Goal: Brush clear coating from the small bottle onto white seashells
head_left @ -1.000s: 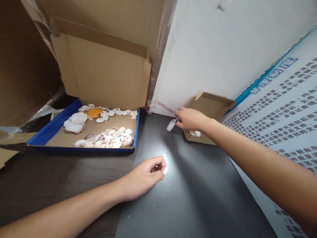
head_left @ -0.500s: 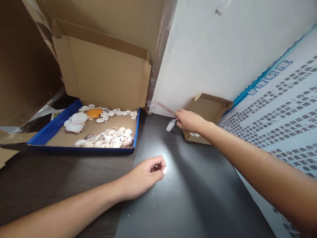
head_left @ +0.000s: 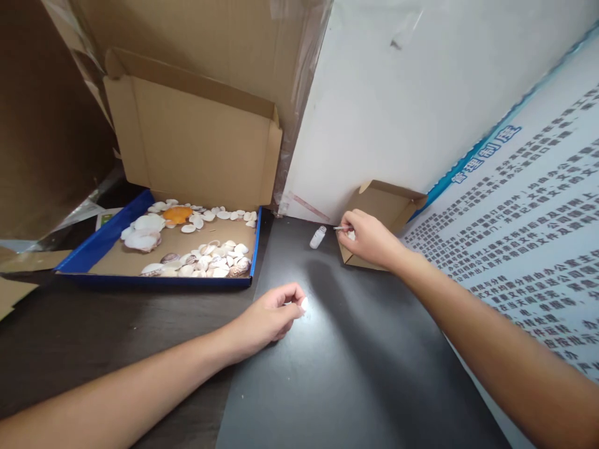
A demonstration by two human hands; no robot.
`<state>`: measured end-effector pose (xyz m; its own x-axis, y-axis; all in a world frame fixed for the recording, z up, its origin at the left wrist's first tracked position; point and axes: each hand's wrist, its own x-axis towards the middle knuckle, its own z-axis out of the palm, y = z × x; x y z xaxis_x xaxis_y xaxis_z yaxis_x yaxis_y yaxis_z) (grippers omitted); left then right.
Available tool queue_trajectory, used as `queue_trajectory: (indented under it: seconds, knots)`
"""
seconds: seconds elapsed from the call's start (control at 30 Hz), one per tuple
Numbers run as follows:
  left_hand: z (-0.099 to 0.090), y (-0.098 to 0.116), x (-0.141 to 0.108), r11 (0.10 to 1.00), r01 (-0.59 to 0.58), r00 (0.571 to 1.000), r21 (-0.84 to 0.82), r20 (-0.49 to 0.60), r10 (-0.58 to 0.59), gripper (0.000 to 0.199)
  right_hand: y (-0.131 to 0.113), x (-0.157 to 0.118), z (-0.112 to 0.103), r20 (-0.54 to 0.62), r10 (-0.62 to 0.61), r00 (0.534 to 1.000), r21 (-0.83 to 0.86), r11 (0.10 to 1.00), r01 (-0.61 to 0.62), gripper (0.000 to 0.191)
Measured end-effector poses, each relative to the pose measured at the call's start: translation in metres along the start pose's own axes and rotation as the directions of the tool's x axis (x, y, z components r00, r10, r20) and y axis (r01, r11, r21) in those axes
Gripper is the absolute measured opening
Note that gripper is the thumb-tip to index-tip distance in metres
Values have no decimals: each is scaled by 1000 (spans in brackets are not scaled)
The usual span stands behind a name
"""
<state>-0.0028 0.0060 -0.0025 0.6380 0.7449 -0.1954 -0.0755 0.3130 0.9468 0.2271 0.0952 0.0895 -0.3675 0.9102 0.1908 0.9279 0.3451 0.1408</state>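
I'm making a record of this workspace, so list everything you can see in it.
Blue-walled box: one, blue and brown, left, lid up
Small shells: many, white to brownish, in that box
Large shells: at least two, whitish, its left side
Orange shell: one, orange, near its back
Bottle: one, whitish, on the mat
Small box: one, brown, behind the right hand
Thin object: one, greyish, right fingertips
Small piece: one, white, left fingertips
Mat: one, black, centre
Table: one, dark brown, left
Cardboard: several pieces, brown, back and left
Panel: one, white, back
Poster: one, pale blue, right
Left hand: one, bare, above the mat
Right hand: one, bare, before the small box
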Motion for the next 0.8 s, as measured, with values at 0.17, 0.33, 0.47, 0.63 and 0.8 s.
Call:
queue_trajectory:
  seconds: [0.17, 0.33, 0.47, 0.63, 0.8]
  knots:
    - [2, 1, 0, 995, -52, 997, -81, -60, 47, 22, -34, -62, 13, -193, 54, 980, 315, 949, 9, 13]
    - [3, 0, 0, 996, -83, 995, -38, -49, 82, 23, -67, -103, 34, -226, 82, 971, 581, 811, 67, 8]
    - [2, -1, 1, 996, -92, 996, 13, -3, 92, 21, -78, -111, 43, -237, 22, 971, 637, 758, 139, 10]
    - [2, 0, 2, 997, -77, 997, 18, -12, 78, 17, -82, -115, 46, -206, -26, 978, 690, 705, 163, 10]
    - [1, 0, 1, 998, -64, 998, -8, -16, 64, 14, -81, -116, 45, -199, -20, 980, 728, 666, 161, 11]
